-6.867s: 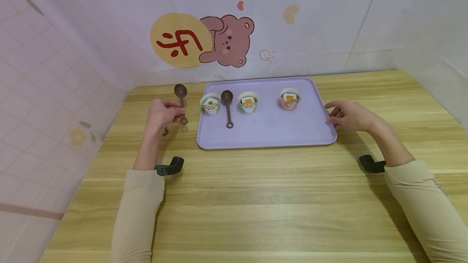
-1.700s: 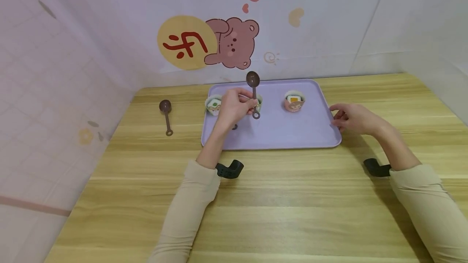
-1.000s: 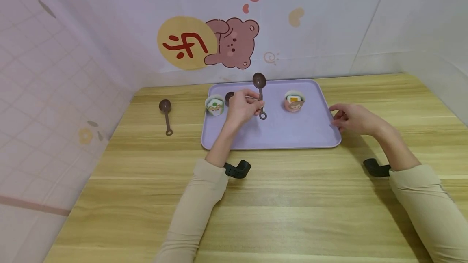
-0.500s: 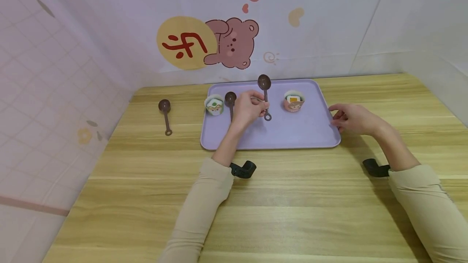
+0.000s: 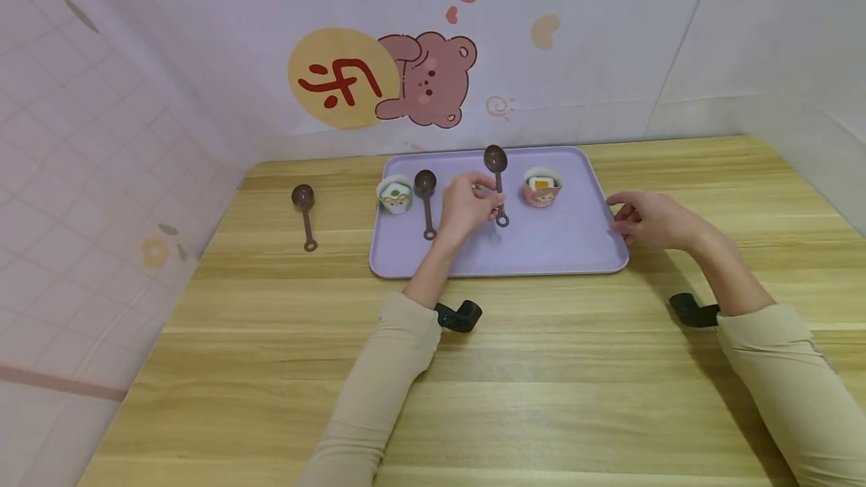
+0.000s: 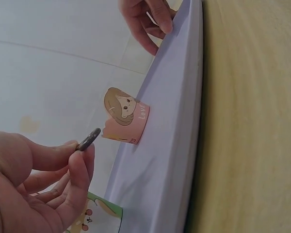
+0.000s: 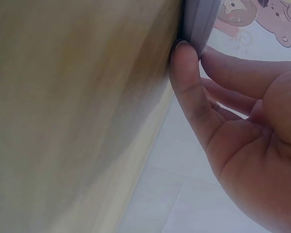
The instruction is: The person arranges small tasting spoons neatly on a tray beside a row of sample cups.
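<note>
My left hand [image 5: 467, 205] pinches the handle of a dark brown measuring spoon [image 5: 496, 159] over the lilac tray [image 5: 541, 250]; the spoon's round bowl points to the back. In the left wrist view the handle's end [image 6: 89, 139] sticks out between thumb and fingers. Beside this spoon stands a pink paper cup [image 5: 542, 190] with a white and orange top. A green paper cup [image 6: 104, 213] is mostly hidden behind my left hand. Thumb and fingers of my right hand [image 5: 652, 218] pinch the tray's right rim, near the table.
A second brown spoon [image 5: 425, 185] lies on the tray, right of another green paper cup [image 5: 395, 196] at the tray's left side. A third spoon [image 5: 303, 198] lies on the wooden table [image 5: 541, 397] left of the tray. A printed wall sheet [image 5: 575, 81] rises behind.
My left hand has carried the spoon from the table left of the tray to over the tray, lately drifting right and slightly lower. My right hand has stayed at the tray's rim.
</note>
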`<state>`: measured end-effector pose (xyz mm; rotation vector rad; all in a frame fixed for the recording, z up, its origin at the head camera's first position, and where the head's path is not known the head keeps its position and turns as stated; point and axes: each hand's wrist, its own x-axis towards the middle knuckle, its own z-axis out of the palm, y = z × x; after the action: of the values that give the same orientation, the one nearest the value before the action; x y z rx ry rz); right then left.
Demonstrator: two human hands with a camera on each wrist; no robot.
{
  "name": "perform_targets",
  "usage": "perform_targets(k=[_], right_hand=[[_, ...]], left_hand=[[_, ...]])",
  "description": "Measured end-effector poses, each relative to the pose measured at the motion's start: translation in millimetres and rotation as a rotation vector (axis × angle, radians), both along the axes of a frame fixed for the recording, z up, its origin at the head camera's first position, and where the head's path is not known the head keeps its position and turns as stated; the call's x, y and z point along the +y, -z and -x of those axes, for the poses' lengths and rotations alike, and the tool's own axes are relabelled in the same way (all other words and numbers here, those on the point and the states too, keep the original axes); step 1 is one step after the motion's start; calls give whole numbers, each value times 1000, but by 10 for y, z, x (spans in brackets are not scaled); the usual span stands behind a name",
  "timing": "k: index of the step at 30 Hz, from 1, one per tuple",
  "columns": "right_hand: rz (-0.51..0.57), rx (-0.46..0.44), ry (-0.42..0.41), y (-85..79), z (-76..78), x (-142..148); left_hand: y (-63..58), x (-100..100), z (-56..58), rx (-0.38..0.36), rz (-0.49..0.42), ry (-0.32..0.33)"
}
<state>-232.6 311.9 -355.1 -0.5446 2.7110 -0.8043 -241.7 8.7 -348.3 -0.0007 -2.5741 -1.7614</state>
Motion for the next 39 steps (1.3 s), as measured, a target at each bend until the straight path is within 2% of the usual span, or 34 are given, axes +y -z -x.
perform_targets(k=[10,16,24,39], right_hand=[[14,4,-8,3,-1,-6],[11,-1,-7,-3,2,-3],[10,3,-8,-10,-3,-4],[10,2,-7,-1,0,3]], left_hand=[[72,97,7,12,-10,-6],[125,125,26,20,26,-10],[165,181,34,-23,35,-14],[226,202,49,-16,178,-28]])
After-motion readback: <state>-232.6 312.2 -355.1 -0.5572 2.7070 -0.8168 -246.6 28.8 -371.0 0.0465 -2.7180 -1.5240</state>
